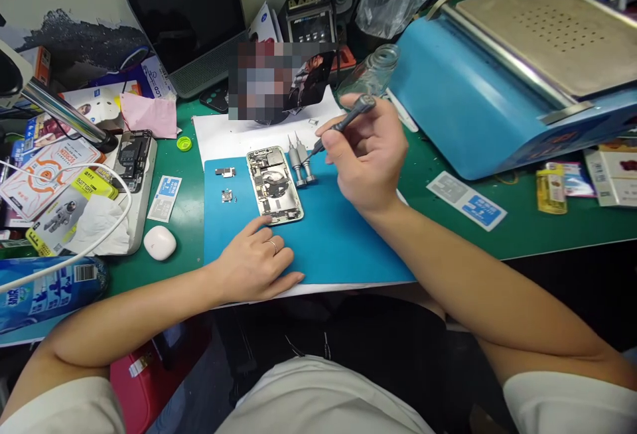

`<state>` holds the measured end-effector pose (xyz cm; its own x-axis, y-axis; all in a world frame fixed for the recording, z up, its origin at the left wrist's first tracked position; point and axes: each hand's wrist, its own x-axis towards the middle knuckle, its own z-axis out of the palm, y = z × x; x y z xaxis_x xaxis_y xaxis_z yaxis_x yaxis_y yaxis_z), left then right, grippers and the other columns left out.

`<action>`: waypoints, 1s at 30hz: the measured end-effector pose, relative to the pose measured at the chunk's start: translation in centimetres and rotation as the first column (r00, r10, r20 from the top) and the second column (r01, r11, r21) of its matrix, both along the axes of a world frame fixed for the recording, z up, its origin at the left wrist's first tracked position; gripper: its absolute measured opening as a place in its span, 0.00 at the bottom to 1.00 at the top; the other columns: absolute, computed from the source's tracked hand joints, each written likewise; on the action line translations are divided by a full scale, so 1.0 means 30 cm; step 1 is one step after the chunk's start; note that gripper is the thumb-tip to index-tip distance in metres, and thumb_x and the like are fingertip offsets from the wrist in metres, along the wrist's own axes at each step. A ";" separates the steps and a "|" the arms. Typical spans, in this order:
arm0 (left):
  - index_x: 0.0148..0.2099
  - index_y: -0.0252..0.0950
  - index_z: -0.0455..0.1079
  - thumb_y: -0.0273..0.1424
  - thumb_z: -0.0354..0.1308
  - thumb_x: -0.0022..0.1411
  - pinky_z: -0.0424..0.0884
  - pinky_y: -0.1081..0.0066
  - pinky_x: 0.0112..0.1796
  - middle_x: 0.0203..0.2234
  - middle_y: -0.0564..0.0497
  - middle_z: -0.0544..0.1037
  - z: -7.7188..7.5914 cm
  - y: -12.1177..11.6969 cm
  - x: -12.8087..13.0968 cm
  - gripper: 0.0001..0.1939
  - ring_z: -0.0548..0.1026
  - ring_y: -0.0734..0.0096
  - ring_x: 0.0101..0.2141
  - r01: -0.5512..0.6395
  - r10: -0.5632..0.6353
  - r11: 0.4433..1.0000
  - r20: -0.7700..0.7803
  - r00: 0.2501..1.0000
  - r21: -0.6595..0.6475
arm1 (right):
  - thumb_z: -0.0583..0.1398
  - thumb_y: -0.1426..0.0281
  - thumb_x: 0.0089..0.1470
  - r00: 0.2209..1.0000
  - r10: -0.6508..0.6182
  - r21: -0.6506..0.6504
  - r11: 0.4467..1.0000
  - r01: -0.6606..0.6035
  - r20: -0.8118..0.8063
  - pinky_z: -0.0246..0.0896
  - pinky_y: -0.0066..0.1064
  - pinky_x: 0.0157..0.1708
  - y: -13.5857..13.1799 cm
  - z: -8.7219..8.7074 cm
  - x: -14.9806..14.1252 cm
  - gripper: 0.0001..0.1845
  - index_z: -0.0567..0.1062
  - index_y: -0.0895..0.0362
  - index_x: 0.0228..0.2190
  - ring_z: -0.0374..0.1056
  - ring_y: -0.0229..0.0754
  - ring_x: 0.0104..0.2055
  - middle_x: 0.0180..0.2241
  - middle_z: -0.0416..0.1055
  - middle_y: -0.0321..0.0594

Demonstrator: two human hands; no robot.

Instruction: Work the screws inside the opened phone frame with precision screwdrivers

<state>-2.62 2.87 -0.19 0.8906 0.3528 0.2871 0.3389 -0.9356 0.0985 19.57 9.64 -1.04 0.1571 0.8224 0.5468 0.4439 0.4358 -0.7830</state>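
Observation:
An opened phone (275, 185) lies on the blue mat (358, 248), its inner parts exposed. My left hand (253, 258) rests at the phone's lower edge, fingers apart, the index fingertip at its lower left corner. Up to the right, my right hand (373, 148) is closed around a dark grey screwdriver (343, 125), its tip pointing down and left, above the mat. Two grey screwdrivers (301, 162) lie side by side along the phone's right edge. Left of the phone are a small metal part (225, 172) and another small part (227, 196) with tiny bits beside it.
A blue machine with a perforated plate (527, 22) stands at the right. A glass jar (371, 69) and a dark screen (186, 19) are at the back. Boxes, a lamp arm (70, 112) and a white earbud case (160, 243) crowd the left.

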 end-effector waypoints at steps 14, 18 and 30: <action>0.27 0.37 0.64 0.40 0.50 0.73 0.68 0.64 0.41 0.22 0.52 0.67 -0.009 0.004 -0.003 0.21 0.65 0.67 0.26 0.058 -0.057 0.998 0.046 0.997 -0.012 | 0.57 0.66 0.63 0.989 -0.038 0.059 0.998 0.029 0.145 0.71 0.39 0.33 0.046 0.015 0.058 0.07 0.75 0.50 0.41 0.74 0.44 0.35 0.41 0.77 0.41; 0.27 0.38 0.64 0.41 0.49 0.73 0.68 0.64 0.41 0.22 0.52 0.67 -0.008 0.003 -0.006 0.21 0.65 0.67 0.26 0.039 -0.039 0.999 0.041 0.998 -0.013 | 0.56 0.76 0.58 0.938 0.089 0.029 0.994 -0.105 0.335 0.72 0.43 0.46 0.069 0.026 0.106 0.11 0.77 0.52 0.37 0.75 0.49 0.48 0.44 0.79 0.43; 0.29 0.38 0.64 0.41 0.49 0.73 0.68 0.62 0.41 0.23 0.51 0.69 -0.004 0.000 -0.007 0.20 0.66 0.65 0.27 0.019 -0.018 0.999 0.014 1.000 -0.051 | 0.51 0.81 0.54 0.794 0.306 -0.306 0.939 -0.159 0.526 0.68 0.44 0.50 0.080 0.001 0.136 0.16 0.76 0.55 0.34 0.71 0.51 0.51 0.54 0.71 0.47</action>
<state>-2.85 2.87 -0.30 0.8931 0.3510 0.2814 0.3199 -0.9353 0.1511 23.64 12.03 -1.01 -0.3274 0.9068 0.2654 0.7426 0.4206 -0.5212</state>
